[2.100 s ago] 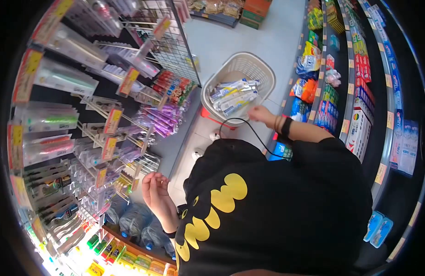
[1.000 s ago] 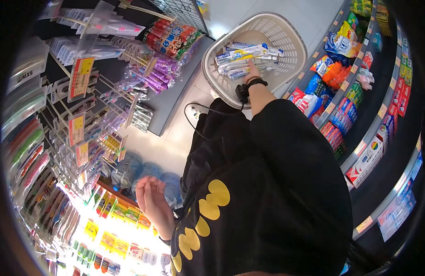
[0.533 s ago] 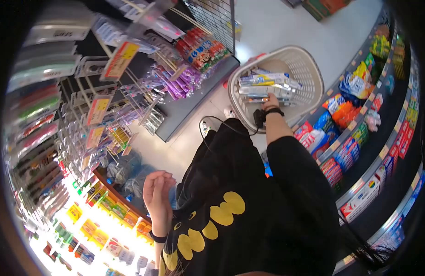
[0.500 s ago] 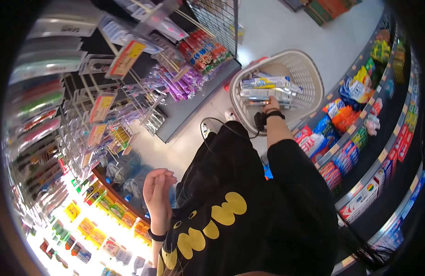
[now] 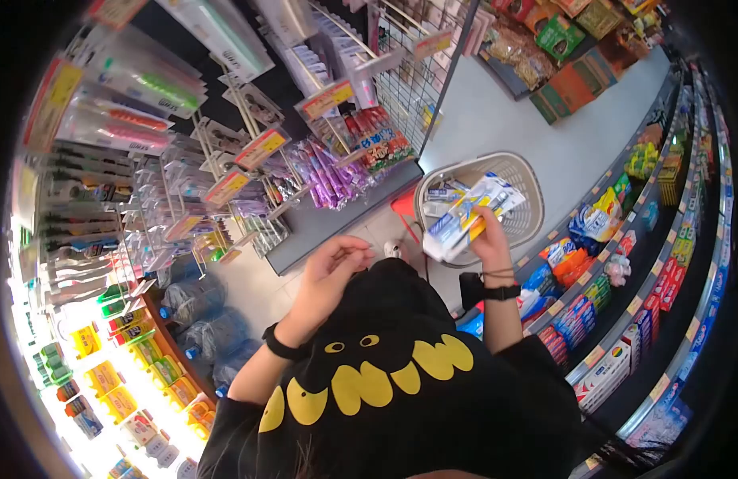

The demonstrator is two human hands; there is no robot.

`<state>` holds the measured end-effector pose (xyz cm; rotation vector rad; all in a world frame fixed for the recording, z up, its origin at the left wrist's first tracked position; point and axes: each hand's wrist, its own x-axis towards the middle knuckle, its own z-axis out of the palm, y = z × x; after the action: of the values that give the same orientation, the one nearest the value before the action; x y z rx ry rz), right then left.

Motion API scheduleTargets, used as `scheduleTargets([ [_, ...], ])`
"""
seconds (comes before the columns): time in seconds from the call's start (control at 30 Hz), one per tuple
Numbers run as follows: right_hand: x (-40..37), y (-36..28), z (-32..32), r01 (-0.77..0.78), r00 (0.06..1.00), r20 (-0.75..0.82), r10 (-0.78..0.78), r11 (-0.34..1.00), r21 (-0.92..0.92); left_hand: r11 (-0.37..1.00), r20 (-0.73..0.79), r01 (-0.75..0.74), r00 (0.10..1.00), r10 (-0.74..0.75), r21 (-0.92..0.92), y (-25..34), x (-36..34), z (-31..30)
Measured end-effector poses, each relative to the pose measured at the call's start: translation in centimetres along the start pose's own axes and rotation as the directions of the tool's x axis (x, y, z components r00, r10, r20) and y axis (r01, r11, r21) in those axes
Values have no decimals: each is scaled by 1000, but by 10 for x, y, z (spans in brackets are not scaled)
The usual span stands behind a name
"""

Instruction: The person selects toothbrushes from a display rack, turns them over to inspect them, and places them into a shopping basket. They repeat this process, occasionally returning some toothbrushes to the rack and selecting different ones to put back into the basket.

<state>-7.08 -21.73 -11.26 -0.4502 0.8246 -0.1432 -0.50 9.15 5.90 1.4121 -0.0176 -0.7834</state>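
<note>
A bunch of blister-packed items (image 5: pixel 470 219), white and blue with some yellow, is gripped in my right hand (image 5: pixel 491 239) above the near side of a light plastic basket (image 5: pixel 530 176). More small packs lie inside the basket, partly hidden behind the held ones. My left hand (image 5: pixel 335 267) is raised in front of my black shirt, its fingers curled loosely and close together, with no item visible in them. Purple packs (image 5: pixel 329 172) hang on the rack beyond it.
Hooks with packaged goods and price tags (image 5: pixel 261 148) fill the left side. Curved shelves (image 5: pixel 616 319) of bagged and boxed goods run along the right. Wrapped bottles (image 5: pixel 213 335) stand low at the left, and cartons (image 5: pixel 575 88) sit at the top.
My right hand has come up out of the basket with the packs in it. My left hand has moved up and right, towards the middle, and the view has shifted.
</note>
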Motion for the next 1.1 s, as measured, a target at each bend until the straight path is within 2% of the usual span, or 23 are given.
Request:
scheduleTargets([
  [0.07,-54,-6,65,-116,938,309,158,982,-150,997,41,-62,997,60,49,0,2,3],
  [0.1,-73,-6,88,-106,936,318,153,981,-162,989,84,-107,992,99,103,-1,3,5],
  [0.17,-103,-1,128,-16,850,474,229,911,-411,985,131,-163,979,154,63,-1,3,8],
  [0.23,-128,12,168,21,774,566,282,883,-468,957,154,-262,958,242,126,6,-1,11],
  [0.27,-133,24,177,131,790,566,236,837,-531,974,224,-226,948,227,-28,7,-3,11],
  [0.3,-143,34,193,227,761,610,220,790,-569,921,224,-383,906,359,71,4,-3,7],
  [0.37,-159,51,216,325,770,588,247,641,-696,961,54,-269,961,272,-62,6,-13,2],
  [0.43,-164,67,231,451,681,693,235,611,-651,955,-8,-266,964,267,-127,7,-24,-11],
  [0.47,-164,72,237,543,604,756,251,564,-622,947,-52,-276,961,271,-162,7,-31,-16],
  [0.5,-166,75,241,544,599,756,262,559,-625,938,-97,-283,958,269,-197,7,-38,-20],
  [0.57,-173,79,247,366,595,664,453,583,-726,920,-166,-304,949,269,-247,6,-51,-30],
  [0.6,-175,82,250,344,543,677,497,604,-719,901,-225,-325,937,266,-288,5,-58,-34],
  [0.73,-182,102,262,324,543,661,518,597,-734,862,-327,-406,894,306,-305,4,-80,-46],
  [0.77,-185,106,267,329,526,657,539,583,-743,851,-353,-424,882,311,-309,3,-84,-49],
  [0.83,-194,114,277,441,534,715,451,573,-690,866,-341,-418,885,318,-276,2,-93,-55],
  [0.87,-198,116,282,492,511,743,433,562,-665,869,-382,-431,866,322,-244,-1,-96,-57],
  [0.97,-196,115,290,446,499,706,503,549,-707,876,-460,-462,814,355,-141,-4,-111,-63],
  [1.0,-200,113,300,487,498,713,493,522,-700,834,-500,-535,764,408,-136,-6,-112,-64],
  [1.03,-203,108,311,503,477,723,500,518,-691,822,-511,-555,747,425,-126,-8,-116,-68],
  [1.1,-208,94,335,532,327,780,534,578,-619,813,-560,-531,759,331,-239,-10,-125,-76],
])
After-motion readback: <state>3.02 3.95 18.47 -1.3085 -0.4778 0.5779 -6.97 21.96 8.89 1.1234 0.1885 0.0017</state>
